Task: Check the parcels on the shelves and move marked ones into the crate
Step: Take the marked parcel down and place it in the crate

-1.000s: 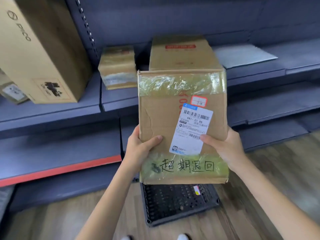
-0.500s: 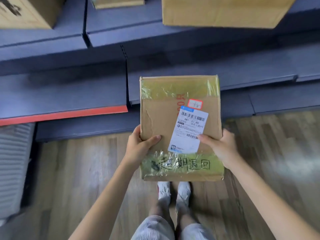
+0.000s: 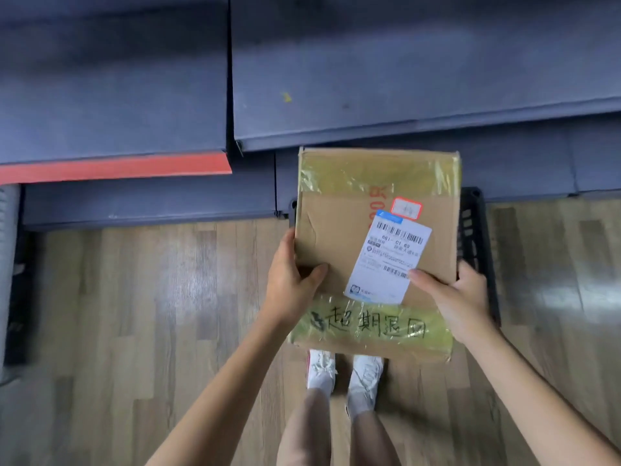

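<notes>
Hands, left (image 3: pixel 289 280) and right (image 3: pixel 460 297), each grip one parcel (image 3: pixel 339 237) above one crate (image 3: pixel 475 237).

Parcel (image 3: pixel 339 237) above crate (image 3: pixel 475 237), shelves (image 3: pixel 369 95) behind, shoes (image 3: pixel 364 375) below

Dim, soft blur; glare on floor (image 3: pixel 551 297)

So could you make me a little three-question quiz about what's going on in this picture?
1. True or false: both hands hold the cardboard parcel.
2. What lies beneath the parcel? A) black crate B) trolley C) sack
3. Fill in: the handwriting sits on the ___ tape strip.

Key:
1. True: left hand and right hand grip its sides.
2. A
3. Near (yellowish)
</notes>
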`<state>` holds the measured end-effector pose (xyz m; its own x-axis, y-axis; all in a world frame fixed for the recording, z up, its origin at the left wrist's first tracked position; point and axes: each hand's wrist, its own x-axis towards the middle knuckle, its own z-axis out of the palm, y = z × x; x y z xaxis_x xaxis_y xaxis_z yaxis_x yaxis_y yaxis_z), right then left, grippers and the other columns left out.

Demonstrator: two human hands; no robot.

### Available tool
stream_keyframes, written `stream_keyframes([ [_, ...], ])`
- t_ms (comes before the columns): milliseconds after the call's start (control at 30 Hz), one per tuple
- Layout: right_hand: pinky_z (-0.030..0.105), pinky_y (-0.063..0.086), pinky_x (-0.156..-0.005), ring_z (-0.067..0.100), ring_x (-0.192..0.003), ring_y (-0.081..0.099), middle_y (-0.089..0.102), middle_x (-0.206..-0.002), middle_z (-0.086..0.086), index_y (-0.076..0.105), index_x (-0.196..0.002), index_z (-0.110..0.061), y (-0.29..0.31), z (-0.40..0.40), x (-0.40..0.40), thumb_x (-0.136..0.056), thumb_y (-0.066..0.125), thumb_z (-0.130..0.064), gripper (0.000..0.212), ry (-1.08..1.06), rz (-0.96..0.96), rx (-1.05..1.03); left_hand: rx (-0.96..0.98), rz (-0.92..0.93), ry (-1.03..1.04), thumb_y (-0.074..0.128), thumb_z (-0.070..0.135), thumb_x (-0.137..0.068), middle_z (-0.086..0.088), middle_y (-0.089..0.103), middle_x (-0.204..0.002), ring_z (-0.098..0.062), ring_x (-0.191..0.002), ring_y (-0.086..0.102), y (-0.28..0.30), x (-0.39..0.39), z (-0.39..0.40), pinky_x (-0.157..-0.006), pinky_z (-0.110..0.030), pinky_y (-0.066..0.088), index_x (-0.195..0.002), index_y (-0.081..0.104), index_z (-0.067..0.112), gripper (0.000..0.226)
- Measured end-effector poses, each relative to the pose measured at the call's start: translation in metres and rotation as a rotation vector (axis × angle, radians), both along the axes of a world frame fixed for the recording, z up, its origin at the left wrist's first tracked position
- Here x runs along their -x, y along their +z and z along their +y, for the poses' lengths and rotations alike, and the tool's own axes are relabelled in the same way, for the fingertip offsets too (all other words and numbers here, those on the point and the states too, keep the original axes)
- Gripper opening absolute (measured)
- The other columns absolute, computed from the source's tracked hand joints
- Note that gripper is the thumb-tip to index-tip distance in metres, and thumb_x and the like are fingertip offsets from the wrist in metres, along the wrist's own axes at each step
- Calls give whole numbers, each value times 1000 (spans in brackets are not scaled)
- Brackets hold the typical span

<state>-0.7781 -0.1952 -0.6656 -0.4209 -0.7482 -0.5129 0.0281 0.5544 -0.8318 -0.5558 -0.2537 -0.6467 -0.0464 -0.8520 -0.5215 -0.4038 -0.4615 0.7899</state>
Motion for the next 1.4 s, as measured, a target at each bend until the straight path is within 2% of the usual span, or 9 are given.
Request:
stream_keyframes([
  [267,9,49,-60,-10,-68,64,68,-68,-27,61,-87,-25,-107,0,15,-69,74,4,37,17,-30,-51,2,-154,-129,67,29,-74,-10,49,-127,-27,-114,53,-111,8,1,-91,-48,50,-143,25,15,82],
  [367,11,51,-61,-8,-69,64,69,-70,-26,61,-85,-27,-135,9,18,-68,75,2,36,27,-33,-84,26,-249,-194,69,17,-80,-11,42,-136,-25,-122,44,-135,11,8,-101,-34,40,-146,18,11,84],
  [467,11,51,-61,-8,-70,65,70,-73,-17,61,-86,-26,-152,15,17,-69,75,4,37,28,-58,-93,59,-340,-260,69,15,-80,-13,35,-140,-26,-124,39,-146,14,14,-97,-25,32,-148,11,7,90],
  [600,14,53,-67,-5,-73,65,67,-87,-11,62,-86,-27,-159,13,11,-67,78,0,37,37,-36,-78,173,-484,-400,65,10,-73,-31,40,-126,-46,-108,47,-156,12,17,-89,-51,47,-142,23,-7,82],
  [700,19,54,-73,1,-78,65,68,-88,-11,63,-87,-28,-165,8,8,-67,78,-1,37,44,-35,-85,233,-670,-530,57,25,-69,-38,43,-125,-51,-102,51,-158,12,20,-83,-54,48,-136,32,-1,76],
  [867,19,53,-71,-2,-75,65,69,-86,-13,64,-88,-27,-189,-2,3,-67,78,0,37,51,-60,-87,245,-875,-678,75,34,-63,-36,38,-138,-52,-122,44,-174,18,18,-90,-71,33,-128,46,4,77],
  [1067,17,52,-68,1,-78,67,72,-81,-19,66,-88,-30,-240,5,0,-66,79,-2,38,102,-48,-113,228,-836,-784,38,29,-68,-31,48,-133,-45,-123,47,-222,23,26,-93,-70,35,-121,53,5,60],
  [1300,12,52,-64,-4,-75,67,71,-75,-21,62,-91,-25,-292,-5,-7,-69,75,2,37,97,-94,-129,169,-793,-864,56,25,-67,-32,51,-130,-44,-119,52,-275,22,33,-91,-64,40,-119,61,4,56],
  [1400,15,53,-67,-2,-78,67,70,-84,-15,62,-92,-26,-311,-6,-9,-70,76,-1,37,108,-71,-155,179,-773,-826,63,22,-74,-33,33,-143,-45,-132,36,-292,23,32,-103,-59,32,-133,47,2,65],
])
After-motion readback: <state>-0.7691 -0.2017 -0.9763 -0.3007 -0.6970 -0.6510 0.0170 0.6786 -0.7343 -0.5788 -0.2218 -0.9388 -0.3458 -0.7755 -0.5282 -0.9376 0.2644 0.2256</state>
